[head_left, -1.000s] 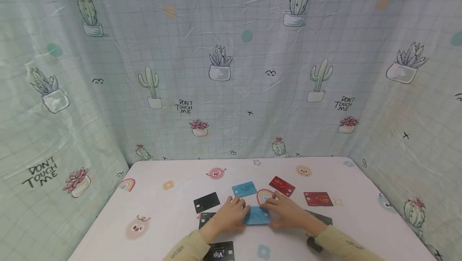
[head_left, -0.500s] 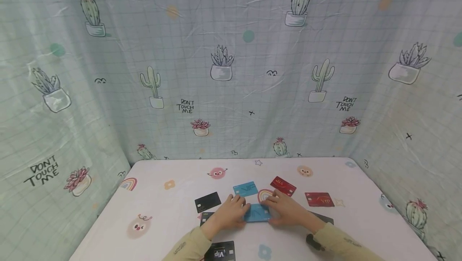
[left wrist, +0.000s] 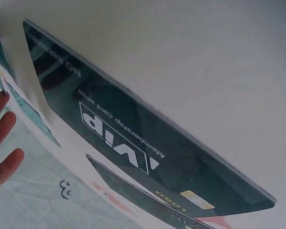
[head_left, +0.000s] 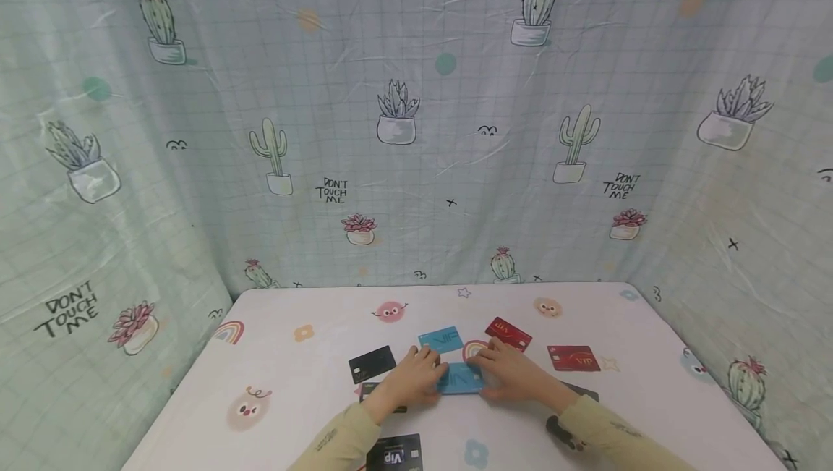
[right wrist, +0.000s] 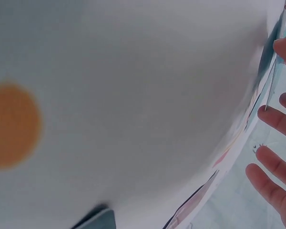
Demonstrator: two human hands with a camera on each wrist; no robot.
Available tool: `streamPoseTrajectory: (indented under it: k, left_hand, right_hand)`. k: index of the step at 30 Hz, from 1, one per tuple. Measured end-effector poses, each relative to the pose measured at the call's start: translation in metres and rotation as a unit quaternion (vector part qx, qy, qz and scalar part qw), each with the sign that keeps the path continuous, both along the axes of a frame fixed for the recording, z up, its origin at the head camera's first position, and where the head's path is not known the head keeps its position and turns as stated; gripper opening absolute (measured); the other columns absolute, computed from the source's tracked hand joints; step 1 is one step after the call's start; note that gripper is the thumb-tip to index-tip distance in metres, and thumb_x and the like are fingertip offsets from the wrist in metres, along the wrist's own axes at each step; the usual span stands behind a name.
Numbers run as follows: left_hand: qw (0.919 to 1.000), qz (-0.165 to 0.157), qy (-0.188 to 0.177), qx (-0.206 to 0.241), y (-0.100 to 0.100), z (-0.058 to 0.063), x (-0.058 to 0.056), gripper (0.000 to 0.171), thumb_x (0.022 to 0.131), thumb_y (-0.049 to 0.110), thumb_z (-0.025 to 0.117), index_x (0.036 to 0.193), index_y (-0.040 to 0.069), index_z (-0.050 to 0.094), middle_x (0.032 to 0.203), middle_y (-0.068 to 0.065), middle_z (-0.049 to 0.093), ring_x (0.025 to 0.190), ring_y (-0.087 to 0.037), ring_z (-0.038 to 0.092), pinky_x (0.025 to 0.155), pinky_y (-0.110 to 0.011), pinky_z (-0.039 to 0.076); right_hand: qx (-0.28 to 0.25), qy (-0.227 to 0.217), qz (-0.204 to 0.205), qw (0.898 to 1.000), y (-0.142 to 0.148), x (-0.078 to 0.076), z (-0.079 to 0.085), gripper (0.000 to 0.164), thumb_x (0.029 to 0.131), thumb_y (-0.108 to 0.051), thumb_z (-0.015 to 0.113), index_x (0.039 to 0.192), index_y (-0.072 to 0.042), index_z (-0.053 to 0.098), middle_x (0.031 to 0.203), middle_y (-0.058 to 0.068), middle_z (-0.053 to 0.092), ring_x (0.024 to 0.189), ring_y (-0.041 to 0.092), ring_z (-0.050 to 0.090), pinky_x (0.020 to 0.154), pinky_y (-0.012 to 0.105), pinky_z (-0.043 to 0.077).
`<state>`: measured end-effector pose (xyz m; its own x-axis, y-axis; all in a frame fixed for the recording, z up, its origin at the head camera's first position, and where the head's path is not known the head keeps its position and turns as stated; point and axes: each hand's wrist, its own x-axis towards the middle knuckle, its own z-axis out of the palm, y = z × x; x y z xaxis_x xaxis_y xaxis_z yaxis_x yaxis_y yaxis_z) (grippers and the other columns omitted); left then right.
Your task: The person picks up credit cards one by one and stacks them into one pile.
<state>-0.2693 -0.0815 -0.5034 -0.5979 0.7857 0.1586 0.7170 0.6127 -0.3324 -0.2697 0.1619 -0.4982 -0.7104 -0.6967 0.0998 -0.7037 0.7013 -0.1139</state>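
In the head view my left hand (head_left: 413, 377) and right hand (head_left: 510, 375) hold a light blue VIP card (head_left: 460, 379) between them, one at each short end. Fingertips and thumbs pinch its edges. Behind it lies another blue VIP card (head_left: 440, 340) on the table. A black card (head_left: 372, 364) lies left of my left hand, and my left wrist partly covers a second. In the right wrist view the fingers (right wrist: 276, 123) touch the held card's thin edge (right wrist: 272, 88). Only some left fingers (left wrist: 7, 167) show at the left wrist view's edge.
Two red VIP cards, one angled (head_left: 508, 333) and one straighter (head_left: 574, 358), lie at the back right. A dark card (head_left: 583, 391) is partly behind my right wrist. Near the front is a black Vip card (head_left: 395, 453). Patterned curtains surround the white printed table (head_left: 293, 384).
Both hands have shifted the held blue card slightly away from me, closer to the blue card behind it. The cards lying on the table have stayed in place.
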Motion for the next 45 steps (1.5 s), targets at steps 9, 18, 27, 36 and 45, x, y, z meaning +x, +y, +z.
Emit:
streamPoseTrajectory:
  k: [9, 18, 27, 36, 45]
  left_hand:
    - [0.9998, 0.009, -0.017, 0.004, -0.002, -0.002, -0.004, 0.045, 0.076, 0.045, 0.062, 0.114, 0.021, 0.055, 0.106, 0.002, 0.057, 0.096, -0.015, 0.049, 0.082, -0.034, 0.043]
    - [0.9997, 0.011, -0.022, 0.004, -0.004, -0.003, -0.009, 0.044, 0.076, 0.045, 0.062, 0.114, 0.023, 0.054, 0.106, 0.002, 0.056, 0.096, -0.014, 0.048, 0.079, -0.032, 0.042]
    - [0.9992, 0.001, -0.033, 0.024, -0.006, -0.007, -0.013, 0.048, 0.076, 0.044, 0.062, 0.118, 0.022, 0.053, 0.107, 0.002, 0.055, 0.096, -0.014, 0.048, 0.081, -0.032, 0.042]
    - [0.9978, -0.031, -0.020, 0.056, -0.010, -0.009, -0.015, 0.046, 0.077, 0.041, 0.062, 0.117, 0.018, 0.054, 0.103, 0.001, 0.056, 0.093, -0.014, 0.048, 0.080, -0.034, 0.044]
    - [0.9985, -0.011, -0.035, 0.040, -0.008, -0.010, -0.016, 0.047, 0.078, 0.041, 0.061, 0.120, 0.021, 0.053, 0.106, 0.001, 0.056, 0.094, -0.015, 0.048, 0.079, -0.033, 0.044]
  right_hand:
    - [0.001, -0.023, -0.014, 1.000, -0.004, -0.003, 0.002, 0.057, 0.077, -0.042, 0.064, 0.126, -0.020, 0.048, 0.127, 0.007, 0.053, 0.123, 0.040, 0.038, 0.093, 0.055, 0.037]
    - [0.014, -0.011, -0.021, 1.000, -0.006, -0.007, -0.001, 0.057, 0.077, -0.044, 0.063, 0.126, -0.018, 0.048, 0.127, 0.006, 0.053, 0.124, 0.040, 0.037, 0.093, 0.054, 0.037]
    - [0.019, -0.033, -0.030, 0.999, -0.009, -0.008, 0.000, 0.058, 0.078, -0.042, 0.063, 0.127, -0.017, 0.047, 0.130, 0.007, 0.050, 0.126, 0.041, 0.033, 0.096, 0.056, 0.033]
    - [0.031, -0.026, -0.036, 0.999, -0.009, -0.009, -0.003, 0.058, 0.078, -0.045, 0.061, 0.128, -0.019, 0.047, 0.130, 0.005, 0.050, 0.127, 0.039, 0.033, 0.097, 0.054, 0.033]
    - [0.028, -0.026, -0.036, 0.999, -0.009, -0.011, -0.005, 0.058, 0.078, -0.046, 0.061, 0.127, -0.019, 0.047, 0.130, 0.006, 0.050, 0.127, 0.040, 0.033, 0.097, 0.055, 0.033]
